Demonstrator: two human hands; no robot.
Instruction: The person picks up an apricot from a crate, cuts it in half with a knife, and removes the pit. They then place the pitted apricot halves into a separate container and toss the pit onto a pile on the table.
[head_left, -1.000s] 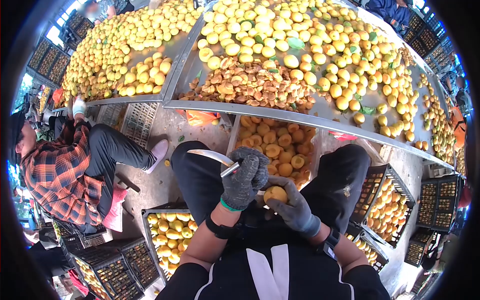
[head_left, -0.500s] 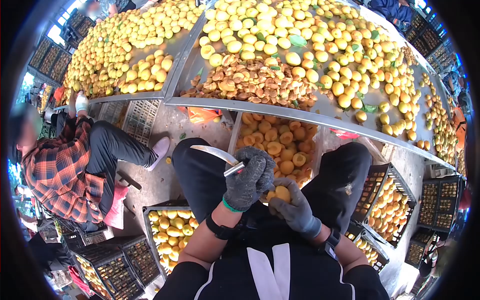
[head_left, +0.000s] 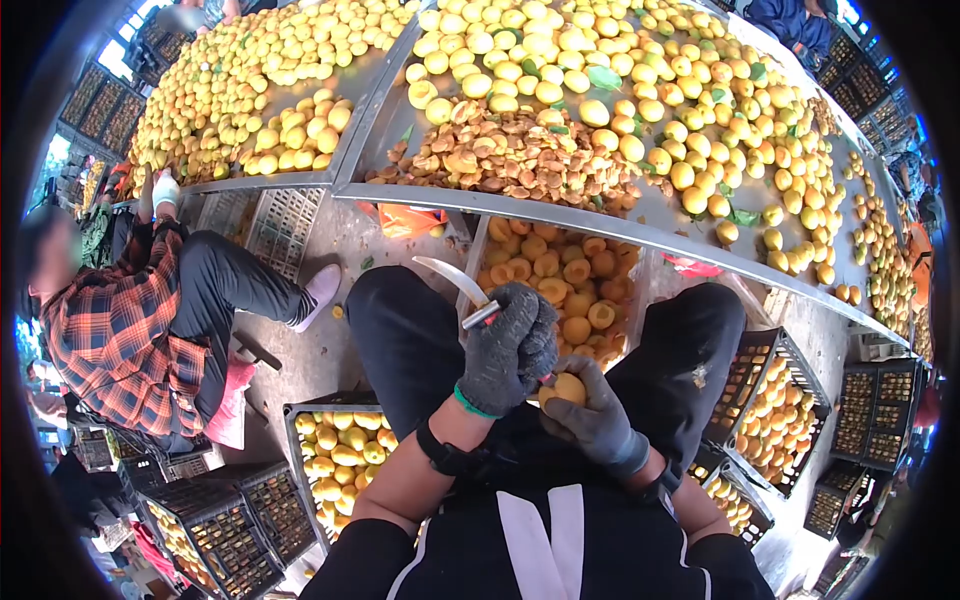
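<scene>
In my gloved left hand (head_left: 512, 345) is a curved knife (head_left: 455, 280), its blade pointing up and away to the left. The fingers are wrapped round its handle. My right hand (head_left: 600, 425), in a grey glove, grips a yellow-orange apricot (head_left: 568, 389). Both hands are close together over my lap, the left fingertips right at the fruit. A small reddish tip shows between the left fist and the apricot. Just beyond my hands, between my knees, cut apricots (head_left: 577, 300) fill a crate under the table edge.
A metal table (head_left: 480, 205) spans the front, heaped with whole apricots (head_left: 545, 60) and a pile of brown pits (head_left: 520, 155). Fruit-filled crates stand left (head_left: 290, 430) and right (head_left: 740, 390) of me. A person in a plaid shirt (head_left: 130, 340) sits at the left.
My left hand has shifted slightly up and right, and the knife blade has swung more upright. The apricot has turned a little in my right hand.
</scene>
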